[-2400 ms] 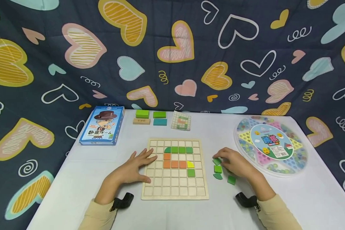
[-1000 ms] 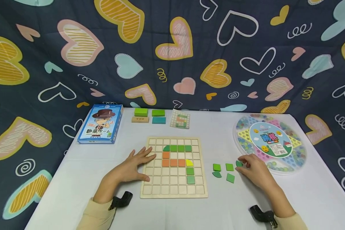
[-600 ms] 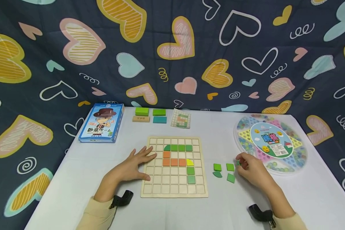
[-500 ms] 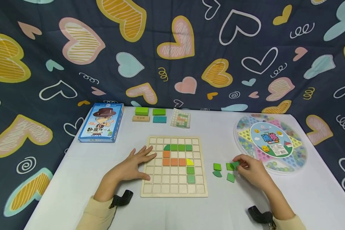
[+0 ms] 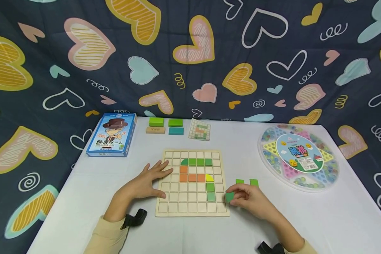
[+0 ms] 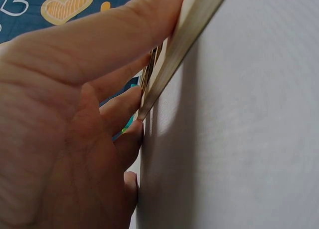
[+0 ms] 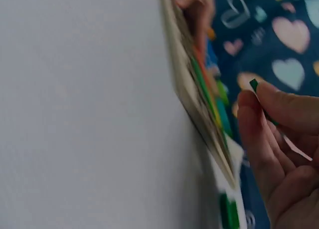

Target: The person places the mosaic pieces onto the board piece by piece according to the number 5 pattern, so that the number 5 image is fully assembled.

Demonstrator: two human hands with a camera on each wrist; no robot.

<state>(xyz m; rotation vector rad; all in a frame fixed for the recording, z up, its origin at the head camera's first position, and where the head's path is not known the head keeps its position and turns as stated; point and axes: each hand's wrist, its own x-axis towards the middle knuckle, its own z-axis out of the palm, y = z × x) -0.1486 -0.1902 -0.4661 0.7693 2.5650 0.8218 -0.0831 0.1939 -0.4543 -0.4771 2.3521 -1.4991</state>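
Observation:
A wooden grid board (image 5: 184, 209) lies flat on the white table, some of its cells filled with green, orange and yellow tiles. My left hand (image 5: 143, 185) rests on its left edge, fingers spread; in the left wrist view the thumb (image 6: 124, 32) touches the board's rim. Over the board's right edge, my right hand (image 5: 254, 200) pinches a green tile (image 5: 229, 197) between thumb and fingertips. The right wrist view shows that tile (image 7: 253, 84) edge-on, above the board. Two loose green tiles (image 5: 254, 182) show behind the right hand, which hides the table below it.
At the back left stands a blue game box (image 5: 112, 135). Green, wooden and teal blocks (image 5: 176, 131) sit behind the board beside a small pattern card (image 5: 199, 129). A round clear-lidded case (image 5: 300, 155) lies at the right. A heart-patterned cloth (image 5: 190, 70) hangs behind the table.
A green tile has been added to the board's right-hand column. My right hand then took another green tile near the round case and carried it left to the board's edge. The left hand stays put.

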